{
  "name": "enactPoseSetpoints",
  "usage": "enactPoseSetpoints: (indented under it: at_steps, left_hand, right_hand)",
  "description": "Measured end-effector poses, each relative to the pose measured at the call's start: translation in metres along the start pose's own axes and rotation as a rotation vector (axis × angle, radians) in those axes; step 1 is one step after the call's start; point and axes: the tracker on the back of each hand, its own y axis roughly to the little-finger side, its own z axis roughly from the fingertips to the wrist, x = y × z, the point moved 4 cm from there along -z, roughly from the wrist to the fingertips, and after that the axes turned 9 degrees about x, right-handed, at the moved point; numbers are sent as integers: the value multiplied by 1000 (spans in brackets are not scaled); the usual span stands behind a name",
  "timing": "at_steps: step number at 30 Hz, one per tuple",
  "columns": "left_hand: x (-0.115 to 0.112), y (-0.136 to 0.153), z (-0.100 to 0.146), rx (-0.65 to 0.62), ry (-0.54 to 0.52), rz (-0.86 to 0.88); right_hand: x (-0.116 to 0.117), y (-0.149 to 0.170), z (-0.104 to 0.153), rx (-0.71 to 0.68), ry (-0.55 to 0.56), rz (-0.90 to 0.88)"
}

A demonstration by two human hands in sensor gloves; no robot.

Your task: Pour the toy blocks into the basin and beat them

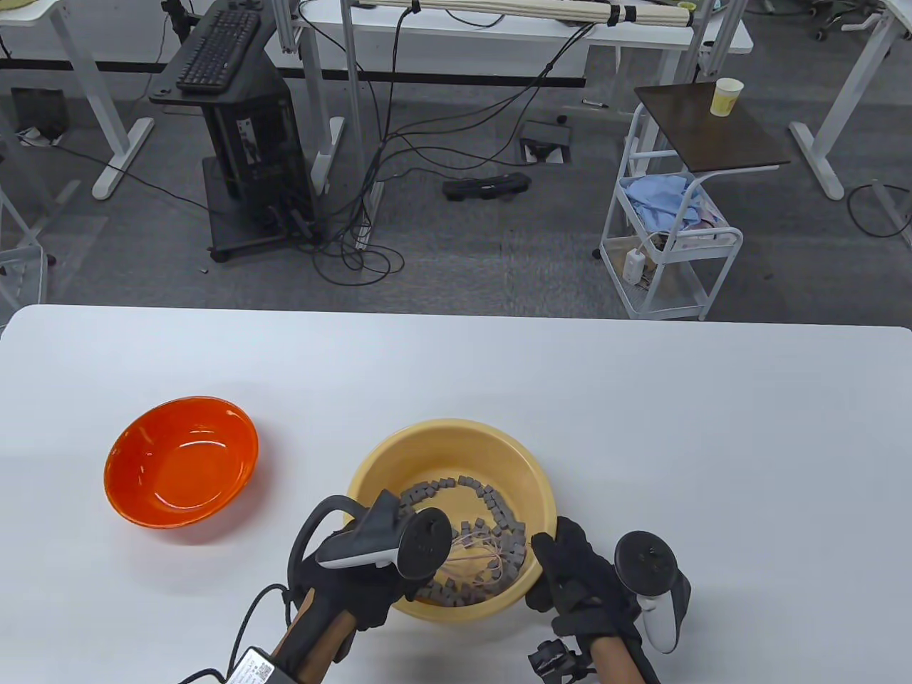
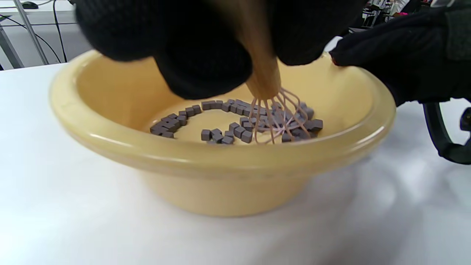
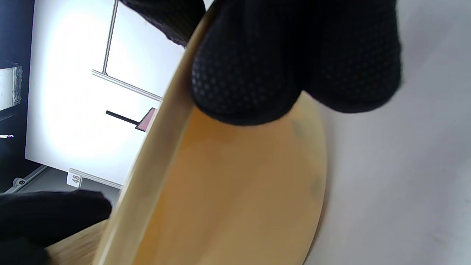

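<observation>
Wooden-handled whisk (image 2: 274,114) in left hand (image 1: 356,570); right hand (image 1: 581,577) grips basin (image 1: 442,442).

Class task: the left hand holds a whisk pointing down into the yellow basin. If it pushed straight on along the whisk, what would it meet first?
Probably the grey toy blocks under the whisk wires, then the yellow basin floor; the left hand has little room, though depth is unclear.
</observation>
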Motion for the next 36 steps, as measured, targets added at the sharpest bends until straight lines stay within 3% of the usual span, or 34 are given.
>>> enactPoseSetpoints:
  at_steps: [7,20,26,32,36]
  left_hand:
    - [-9,-9,-11,61,-94,-116]
    - [-15,13,-18,264,-244,-241]
    - [-8,32,-14,308,-197,-160]
    - [5,54,-1,395,-64,-120]
    - [14,62,10,423,-57,-121]
  right_hand:
    - [2,0,0,-4,4,-4]
    - [5,-2,-1,-8,7,0]
    - [4,-2,-1,-7,14,7]
    - [4,-3,-1,-8,18,14]
    - [4,-3,-1,-8,17,15]
